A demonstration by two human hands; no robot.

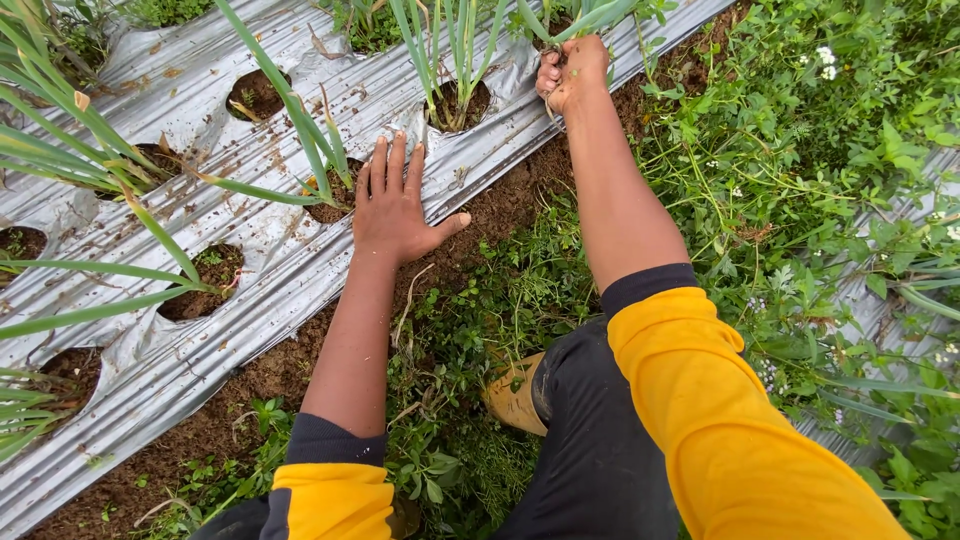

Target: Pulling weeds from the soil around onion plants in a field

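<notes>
My left hand lies flat and open on the silver plastic mulch sheet, fingers spread, just below a planting hole with tall green leek-like leaves. My right hand reaches further up and is closed around the base of a green plant at the sheet's far edge. Both arms wear yellow sleeves over dark cuffs.
The sheet has several round holes showing brown soil, most holding long green leaves. Bare soil runs along the sheet's edge. Dense weeds cover the ground to the right. My knee and a tan boot are below.
</notes>
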